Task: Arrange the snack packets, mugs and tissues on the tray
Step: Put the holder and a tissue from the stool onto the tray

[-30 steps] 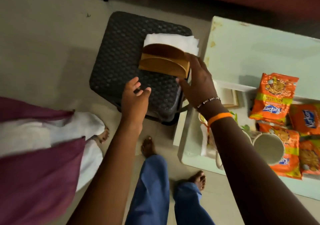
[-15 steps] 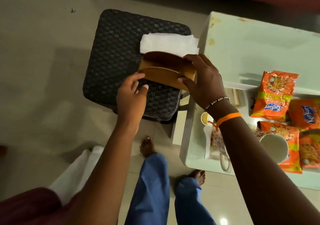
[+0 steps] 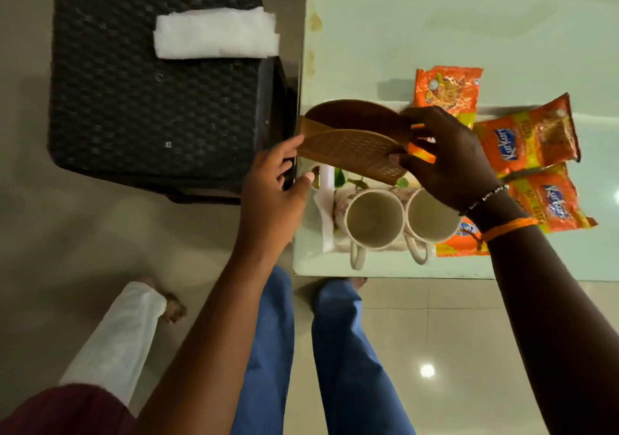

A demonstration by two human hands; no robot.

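My right hand (image 3: 445, 163) grips the right end of an empty brown wooden tissue holder (image 3: 351, 139) and holds it in the air over the tray's left part. My left hand (image 3: 274, 186) is open just below the holder's left end, fingertips near it. Two cream mugs (image 3: 373, 220) (image 3: 430, 218) stand side by side on the white tray (image 3: 326, 230), handles toward me. Several orange snack packets (image 3: 526, 139) lie on the tray's right side. A folded stack of white tissues (image 3: 214, 34) lies on the black stool.
The black woven stool (image 3: 144, 99) stands left of the pale green table (image 3: 435, 29), almost touching it. Another person's white trouser leg and foot (image 3: 134, 324) are on the tiled floor at lower left. My own legs in blue trousers (image 3: 335, 351) stand at the table's front edge.
The holder has been lifted off the stool and carried right to above the tray, leaving the tissues behind on the stool. My left hand followed it. The view shifted right.
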